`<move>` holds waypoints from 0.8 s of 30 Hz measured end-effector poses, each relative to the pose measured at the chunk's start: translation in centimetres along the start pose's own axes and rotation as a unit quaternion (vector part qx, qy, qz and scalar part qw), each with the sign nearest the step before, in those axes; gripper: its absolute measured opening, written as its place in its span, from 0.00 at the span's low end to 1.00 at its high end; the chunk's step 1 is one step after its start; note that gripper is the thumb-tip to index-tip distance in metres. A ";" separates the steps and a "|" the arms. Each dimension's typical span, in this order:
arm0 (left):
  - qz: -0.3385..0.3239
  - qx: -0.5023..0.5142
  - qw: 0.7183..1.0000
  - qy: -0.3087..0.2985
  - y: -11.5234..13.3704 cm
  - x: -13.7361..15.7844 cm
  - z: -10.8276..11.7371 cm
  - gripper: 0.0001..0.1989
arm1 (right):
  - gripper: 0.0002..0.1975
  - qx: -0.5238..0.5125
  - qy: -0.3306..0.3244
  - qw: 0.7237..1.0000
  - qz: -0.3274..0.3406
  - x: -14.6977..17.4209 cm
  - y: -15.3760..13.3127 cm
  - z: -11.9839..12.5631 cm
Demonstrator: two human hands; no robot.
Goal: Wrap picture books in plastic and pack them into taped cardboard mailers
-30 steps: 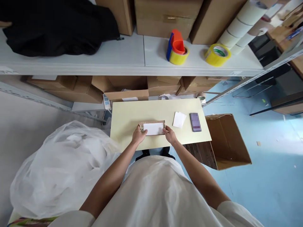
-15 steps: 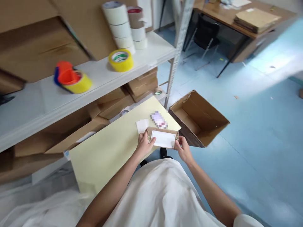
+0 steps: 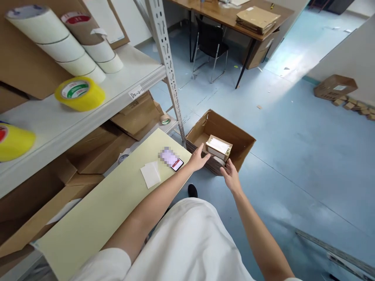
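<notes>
A small cardboard box (image 3: 216, 150) with a white label on top is over or inside the open carton (image 3: 246, 150); I cannot tell whether it touches the bottom. To its left, my left hand (image 3: 199, 158) is open, fingers spread and apart from the box. My right hand (image 3: 231, 175) is open too, just below the box's right end at the carton's near edge. Neither hand holds anything. On the pale yellow tabletop (image 3: 117, 199) beside my left forearm lie a phone (image 3: 177, 164), partly pixelated, and some white paper slips (image 3: 150, 174).
A metal shelf (image 3: 117, 93) on the left carries yellow tape rolls (image 3: 96, 95) and stacked white rolls (image 3: 70, 52). Its upright (image 3: 167, 58) stands behind the carton. Farther back are a black chair (image 3: 209, 39) and a wooden desk (image 3: 228, 19). A carton (image 3: 335, 86) sits by the right wall.
Both hands have let go of the small box, which has moved from above the table edge to the large carton. My hands moved right and opened. The view has turned right.
</notes>
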State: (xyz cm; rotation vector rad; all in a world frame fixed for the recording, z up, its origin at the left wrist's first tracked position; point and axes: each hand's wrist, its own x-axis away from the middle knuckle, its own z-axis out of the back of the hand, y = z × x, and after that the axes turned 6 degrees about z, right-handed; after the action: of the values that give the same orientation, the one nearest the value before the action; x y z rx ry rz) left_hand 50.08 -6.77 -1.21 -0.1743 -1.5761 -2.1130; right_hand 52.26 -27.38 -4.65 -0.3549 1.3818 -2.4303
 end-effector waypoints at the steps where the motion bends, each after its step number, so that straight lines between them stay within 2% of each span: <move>1: 0.012 0.008 1.000 0.006 -1.0 1.2 0.7 0.37 | 0.37 -0.019 -0.013 1.000 -0.007 0.3 -0.1 -0.8; 3: 0.046 0.030 0.998 0.034 -3.4 4.4 2.5 0.35 | 0.36 -0.037 -0.056 0.998 -0.012 0.5 -0.6 -2.5; 6: 0.119 0.067 0.984 0.112 -8.3 10.3 5.9 0.33 | 0.31 0.006 -0.165 0.986 0.030 0.3 -2.6 -5.5; 8: 0.193 0.083 0.961 0.180 -12.0 14.9 7.7 0.30 | 0.28 0.058 -0.258 0.961 0.082 -0.2 -4.3 -7.9; 10: 0.272 0.093 0.928 0.238 -15.5 19.4 8.3 0.28 | 0.27 0.122 -0.339 0.922 0.142 -0.9 -5.8 -10.7; 13: 0.343 0.138 0.876 0.308 -19.4 25.2 6.8 0.26 | 0.27 0.229 -0.407 0.862 0.199 -2.1 -7.4 -15.1; 17: 0.380 0.215 0.824 0.360 -21.3 29.8 2.4 0.28 | 0.28 0.337 -0.438 0.807 0.207 -3.6 -7.9 -20.3; 21: 0.391 0.249 0.800 0.381 -20.8 32.1 -0.4 0.29 | 0.29 0.389 -0.439 0.789 0.184 -4.1 -7.5 -22.8; 24: 0.387 0.255 0.792 0.397 -20.5 34.0 -0.3 0.30 | 0.29 0.395 -0.402 0.803 0.192 -3.7 -7.7 -22.8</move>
State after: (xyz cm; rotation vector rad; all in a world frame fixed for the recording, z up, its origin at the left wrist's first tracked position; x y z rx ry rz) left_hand 11.23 -13.26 -5.91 0.2109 -1.1678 -0.8672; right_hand 46.04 -4.33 -9.60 -0.6790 0.0275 -1.8907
